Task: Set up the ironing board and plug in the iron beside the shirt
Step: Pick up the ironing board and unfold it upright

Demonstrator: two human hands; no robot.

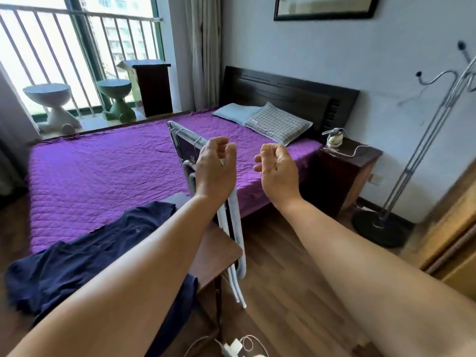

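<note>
The folded ironing board with its pale grey padded cover and metal legs [185,150] is propped on edge, leaning against the brown wooden desk [219,248] at the foot of the purple quilted bed [103,171]. My dark navy shirt [77,258] lies spread over the desk just left of it. I want one grip high on the frame and one lower on the legs, so it lifts level and clear of the shirt before I open it. My left hand [215,168] is in front of the board's top, fingers loosely curled, gripping nothing that I can see. My right hand [278,168] hovers beside it, palm up, relaxed, empty. The small white iron [334,139] sits well apart on the dark bedside cabinet [345,171].
</note>
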